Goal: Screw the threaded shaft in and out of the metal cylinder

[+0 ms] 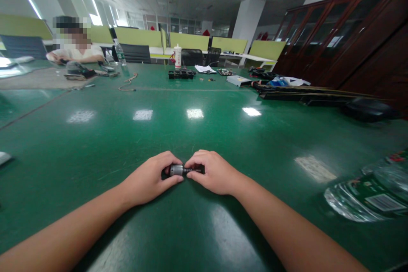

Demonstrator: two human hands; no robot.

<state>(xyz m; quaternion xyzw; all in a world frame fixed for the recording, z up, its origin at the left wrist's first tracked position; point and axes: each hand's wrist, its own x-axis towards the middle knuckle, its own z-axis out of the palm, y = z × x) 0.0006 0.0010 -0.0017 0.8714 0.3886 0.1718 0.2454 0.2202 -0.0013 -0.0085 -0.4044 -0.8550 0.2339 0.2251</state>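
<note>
Just above the green table (pixel 178 136), a small silver motor (pixel 176 170) with a dark, threaded-looking shaft lies sideways between my two hands. The fingers and thumb of my left hand (pixel 149 178) close round its metal can from the left. From the other side, my right hand (pixel 215 172) pinches at the thin shaft with thumb and fingers. Part of the can's left end is covered by my left fingers. Whether the motor rests on the tabletop I cannot tell.
A large clear water bottle (pixel 369 195) lies at the right. Farther off are a black part (pixel 181 74), a silver box (pixel 238 80), long dark strips (pixel 296 93), a cord (pixel 128 83) and a white bottle (pixel 177 56). A person (pixel 76 49) sits at the far left.
</note>
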